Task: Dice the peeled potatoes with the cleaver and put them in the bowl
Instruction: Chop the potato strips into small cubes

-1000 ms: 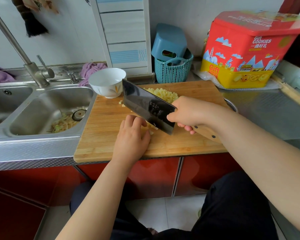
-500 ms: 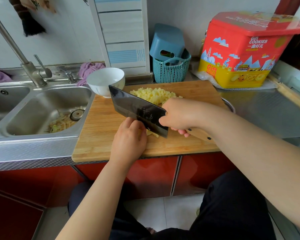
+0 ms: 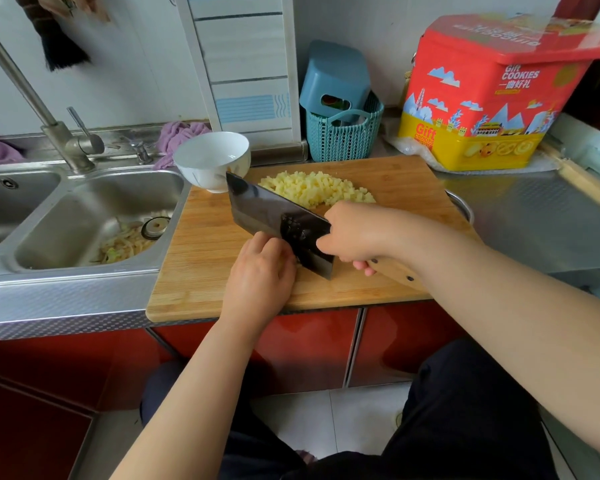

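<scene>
While our right hand [image 3: 352, 233] grips the cleaver [image 3: 278, 220] and our left hand [image 3: 258, 271] curls over hidden potato, we're mid-dicing; next, scoop the diced pile [image 3: 314, 190] into the bowl [image 3: 212, 161].

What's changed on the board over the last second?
The cleaver, gripped by the right hand, has come down from a raised tilt to the cutting board, close against the left hand. More of the diced potato pile shows behind the blade. Nothing was let go. The bowl stays put, with no dice visible in it.
</scene>
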A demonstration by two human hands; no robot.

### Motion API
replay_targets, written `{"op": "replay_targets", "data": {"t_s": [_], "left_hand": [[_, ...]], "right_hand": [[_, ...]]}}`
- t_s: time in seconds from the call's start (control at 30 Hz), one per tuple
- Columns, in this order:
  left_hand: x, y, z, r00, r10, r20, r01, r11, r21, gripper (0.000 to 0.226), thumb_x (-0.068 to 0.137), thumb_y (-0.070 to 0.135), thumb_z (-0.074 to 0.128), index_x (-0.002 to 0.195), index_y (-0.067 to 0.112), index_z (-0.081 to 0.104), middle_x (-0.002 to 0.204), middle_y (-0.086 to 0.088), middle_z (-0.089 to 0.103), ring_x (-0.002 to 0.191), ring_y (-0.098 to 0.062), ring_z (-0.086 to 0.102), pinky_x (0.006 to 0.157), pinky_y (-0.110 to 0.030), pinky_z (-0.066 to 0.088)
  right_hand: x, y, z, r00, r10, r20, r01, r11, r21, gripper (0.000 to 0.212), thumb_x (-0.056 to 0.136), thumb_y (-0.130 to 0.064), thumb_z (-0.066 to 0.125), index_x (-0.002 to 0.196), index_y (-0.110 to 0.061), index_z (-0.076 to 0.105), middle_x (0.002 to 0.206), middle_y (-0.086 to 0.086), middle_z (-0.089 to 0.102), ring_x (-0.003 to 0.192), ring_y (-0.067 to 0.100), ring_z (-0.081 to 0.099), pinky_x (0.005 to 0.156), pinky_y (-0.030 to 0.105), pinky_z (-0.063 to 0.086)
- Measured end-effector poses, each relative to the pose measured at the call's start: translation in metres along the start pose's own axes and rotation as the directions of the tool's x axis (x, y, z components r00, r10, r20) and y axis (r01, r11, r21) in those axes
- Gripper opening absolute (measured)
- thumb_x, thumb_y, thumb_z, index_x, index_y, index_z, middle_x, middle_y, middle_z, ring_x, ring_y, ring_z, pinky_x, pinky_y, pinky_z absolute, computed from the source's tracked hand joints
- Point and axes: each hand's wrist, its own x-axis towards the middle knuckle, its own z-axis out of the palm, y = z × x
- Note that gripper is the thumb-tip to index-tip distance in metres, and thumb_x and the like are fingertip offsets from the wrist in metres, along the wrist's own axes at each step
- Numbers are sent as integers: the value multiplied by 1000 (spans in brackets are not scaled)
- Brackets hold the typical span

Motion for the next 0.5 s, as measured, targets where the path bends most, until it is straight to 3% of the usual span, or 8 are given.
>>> {"op": "replay_targets", "data": {"t_s": [0.23,0.5], "left_hand": [[0,1,-2,1000,-16,21,16,1000,6,9,89,14,64,91,6,63,97,-6,57,88,-23,55,70,-29,45],[-3,4,-6,995,-85,-60,80,993,-85,7,88,14,64,89,10,58,92,3,51,83,-16,50,65,-25,41]], "right_hand": [[0,9,-8,1000,17,-17,-15,989,145,17,97,-17,47,84,-7,52,62,6,51,42,15,44,43,26,45],[-9,2,-10,999,-16,-38,19,997,78,22,97,-15,46,77,-8,50,58,6,51,38,14,45,39,23,43]]}}
